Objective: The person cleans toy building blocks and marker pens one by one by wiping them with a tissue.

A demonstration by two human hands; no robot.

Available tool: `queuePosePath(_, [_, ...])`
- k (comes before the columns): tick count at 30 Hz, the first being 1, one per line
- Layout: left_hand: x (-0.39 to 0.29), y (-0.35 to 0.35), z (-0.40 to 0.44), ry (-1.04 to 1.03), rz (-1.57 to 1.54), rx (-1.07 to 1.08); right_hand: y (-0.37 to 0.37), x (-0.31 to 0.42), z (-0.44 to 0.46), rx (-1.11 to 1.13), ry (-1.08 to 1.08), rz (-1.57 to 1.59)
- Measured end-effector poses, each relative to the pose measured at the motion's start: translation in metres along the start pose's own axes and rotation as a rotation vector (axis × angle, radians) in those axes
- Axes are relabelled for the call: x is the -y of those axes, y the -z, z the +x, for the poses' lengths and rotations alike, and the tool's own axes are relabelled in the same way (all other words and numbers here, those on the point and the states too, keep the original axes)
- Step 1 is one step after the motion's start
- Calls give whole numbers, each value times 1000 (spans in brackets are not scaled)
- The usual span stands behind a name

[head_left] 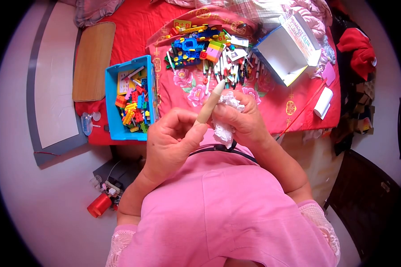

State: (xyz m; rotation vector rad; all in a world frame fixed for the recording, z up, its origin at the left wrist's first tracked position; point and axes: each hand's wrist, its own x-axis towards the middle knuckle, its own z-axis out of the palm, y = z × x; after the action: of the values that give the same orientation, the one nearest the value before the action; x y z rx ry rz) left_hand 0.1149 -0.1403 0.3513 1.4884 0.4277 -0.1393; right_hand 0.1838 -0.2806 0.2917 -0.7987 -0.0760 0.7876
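Observation:
In front of my body, my left hand (pixel 176 138) is closed on a thick beige stick with a pale pointed tip (pixel 210 103), which looks like a paper blending stump. It tilts up and to the right. My right hand (pixel 243 116) grips a crumpled wad of white paper or tissue (pixel 223 130), with part of it bulging out above and below the fingers. The wad is right beside the stick, and the right thumb is close to the stick's side. Whether the wad touches the stick, I cannot tell.
A blue bin (pixel 108 98) of toy bricks stands at left on the red cloth (pixel 178 95). Behind my hands lie a pile of markers (pixel 231 66) and blue toy pieces (pixel 189 44). At right are an open white box (pixel 278 51), a white roll-like object (pixel 323 103) and a pink swatter (pixel 329 73).

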Motion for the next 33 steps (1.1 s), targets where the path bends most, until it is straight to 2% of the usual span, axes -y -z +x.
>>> queuePosePath(8, [-5, -11, 7, -261, 501, -144, 10, 0, 5, 2, 24, -56])
queuePosePath(15, [-5, -12, 23, -597, 803, -187, 14, 1, 12, -3, 16, 0])
queuePosePath(21, [-4, -13, 35, -681, 827, -161, 20, 5, 19, 75, 75, 74])
queuePosePath(27, [-4, -13, 48, -593, 660, -120, 28, 5, 30, 124, 74, 187])
queuePosePath(33, [-3, -12, 67, -711, 768, -114, 35, 3, 42, 95, 47, 186])
